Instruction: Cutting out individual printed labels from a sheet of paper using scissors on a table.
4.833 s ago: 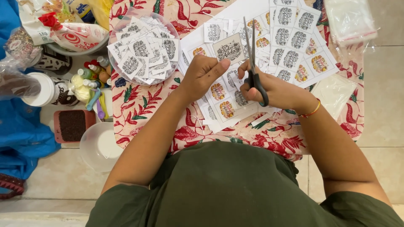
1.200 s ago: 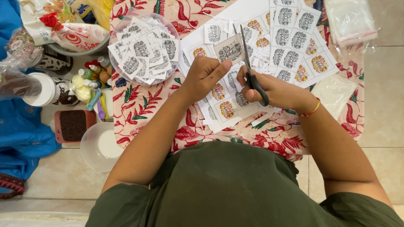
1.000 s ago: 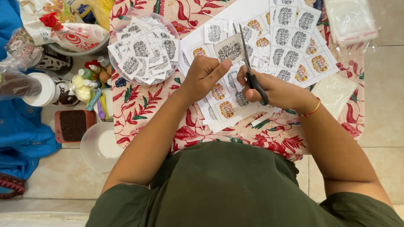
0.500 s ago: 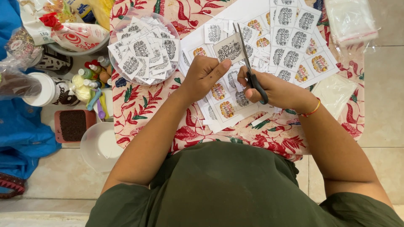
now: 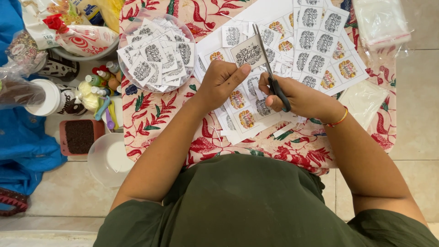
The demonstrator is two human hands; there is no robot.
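Scissors (image 5: pixel 270 73) in right hand (image 5: pixel 299 96), blades nearly closed along label (image 5: pixel 247 52) edge | left hand (image 5: pixel 222 82) pinched label above sticker sheets (image 5: pixel 320 50) on surface (image 5: pixel 151 123) | tip: hold label flat, cut straight, keep fingers away | bowl (image 5: pixel 155 52) of cut labels near

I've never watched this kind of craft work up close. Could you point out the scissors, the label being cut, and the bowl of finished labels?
scissors (image 5: pixel 270 68), head view, on the blades.
label being cut (image 5: pixel 247 52), head view, on its printed middle.
bowl of finished labels (image 5: pixel 124 68), head view, on its clear left rim.
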